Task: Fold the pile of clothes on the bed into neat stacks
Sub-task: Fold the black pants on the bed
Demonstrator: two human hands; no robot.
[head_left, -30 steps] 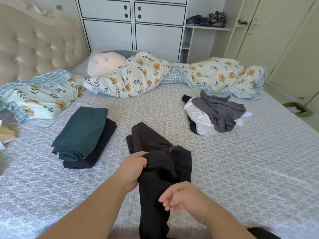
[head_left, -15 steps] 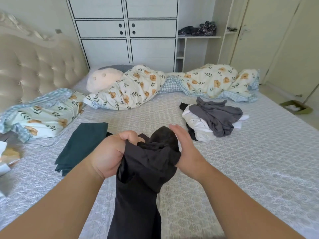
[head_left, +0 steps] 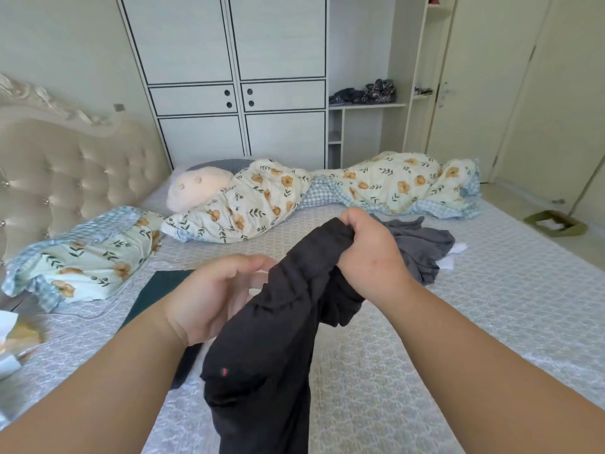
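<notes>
A black garment (head_left: 271, 348) hangs in the air over the bed (head_left: 491, 309). My right hand (head_left: 370, 257) grips its bunched upper end, and the cloth drops down between my forearms. My left hand (head_left: 212, 296) is beside the cloth on its left, fingers loosely curved, the tips at the fabric's edge. A folded green garment (head_left: 157, 290) lies on a folded dark one (head_left: 185, 365) behind my left arm, both partly hidden. An unfolded pile with a grey garment (head_left: 422, 250) on top and bits of white (head_left: 458, 249) lies behind my right hand.
A floral duvet (head_left: 268, 204) runs along the bed's far side, with a pale plush cushion (head_left: 196, 188) and a floral pillow (head_left: 78, 257) near the tufted headboard (head_left: 65, 172). A white wardrobe (head_left: 235, 93) stands behind. A cardboard box (head_left: 556, 224) sits on the floor at right.
My right hand went from lying flat against the black garment to gripping its top, raised and to the right. My left hand let go of the bunch. The view tilted upward.
</notes>
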